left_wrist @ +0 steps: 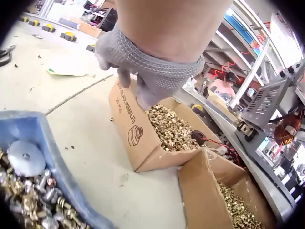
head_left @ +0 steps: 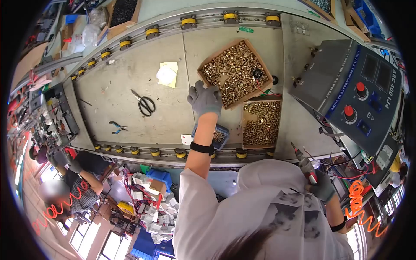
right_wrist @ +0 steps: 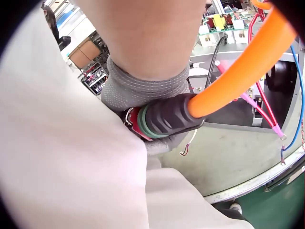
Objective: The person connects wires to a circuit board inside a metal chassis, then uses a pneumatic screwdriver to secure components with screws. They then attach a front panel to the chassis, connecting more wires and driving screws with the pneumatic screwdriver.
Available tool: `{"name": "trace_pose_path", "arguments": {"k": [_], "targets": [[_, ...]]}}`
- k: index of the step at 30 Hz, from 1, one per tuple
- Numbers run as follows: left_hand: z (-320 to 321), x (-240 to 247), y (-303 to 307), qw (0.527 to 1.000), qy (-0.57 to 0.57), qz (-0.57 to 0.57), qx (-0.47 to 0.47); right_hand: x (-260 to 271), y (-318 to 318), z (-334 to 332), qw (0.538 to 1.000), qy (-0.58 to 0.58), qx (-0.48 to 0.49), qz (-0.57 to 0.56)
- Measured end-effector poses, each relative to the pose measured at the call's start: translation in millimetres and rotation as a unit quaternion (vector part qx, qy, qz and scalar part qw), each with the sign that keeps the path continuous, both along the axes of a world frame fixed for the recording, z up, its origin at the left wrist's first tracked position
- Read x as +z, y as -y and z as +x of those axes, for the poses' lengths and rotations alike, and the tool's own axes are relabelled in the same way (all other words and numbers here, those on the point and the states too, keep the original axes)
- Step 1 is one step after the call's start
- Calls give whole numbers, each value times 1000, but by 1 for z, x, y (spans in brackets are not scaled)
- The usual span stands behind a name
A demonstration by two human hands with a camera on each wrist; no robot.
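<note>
My gloved left hand (head_left: 205, 99) grips the left corner of a cardboard box (head_left: 254, 92) full of brass-coloured screws (head_left: 231, 60). In the left wrist view, its fingers (left_wrist: 123, 77) bend over the corner of the printed wall. My right hand (head_left: 323, 187), also gloved, holds a power screwdriver (head_left: 305, 164) beside my body, its bit pointing at the bench edge. An orange hose (right_wrist: 243, 62) runs from the tool's black end (right_wrist: 167, 117). A small black round part (head_left: 257, 73) with wires lies on the screws.
A second box (head_left: 261, 123) of screws adjoins the first. A blue bin (head_left: 220, 137) of mixed fasteners sits below my left forearm. Scissors (head_left: 144, 104), blue-handled pliers (head_left: 117, 127) and yellow paper (head_left: 168, 74) lie on the left. A welder (head_left: 346, 86) stands at right; rollers (head_left: 189, 21) line the bench.
</note>
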State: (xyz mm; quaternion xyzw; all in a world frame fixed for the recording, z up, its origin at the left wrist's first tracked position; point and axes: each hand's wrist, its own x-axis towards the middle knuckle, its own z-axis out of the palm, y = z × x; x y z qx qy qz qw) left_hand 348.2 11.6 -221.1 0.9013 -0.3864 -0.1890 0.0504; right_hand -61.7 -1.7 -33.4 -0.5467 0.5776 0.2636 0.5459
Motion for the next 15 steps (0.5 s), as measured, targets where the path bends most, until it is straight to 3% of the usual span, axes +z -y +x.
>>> {"name": "trace_pose_path", "arguments": {"k": [2,9,15], "targets": [[0,2,8,991,-30,130,-30,-3,-2,-2,1000,13,-12,6],[-21,-10,12,995,-21,78,55,-6,-15,-3,999,27,-41,-21],[-21,-27,11,995,-29,62,77,-1,-12,8,1000,-8,10,-1]]}}
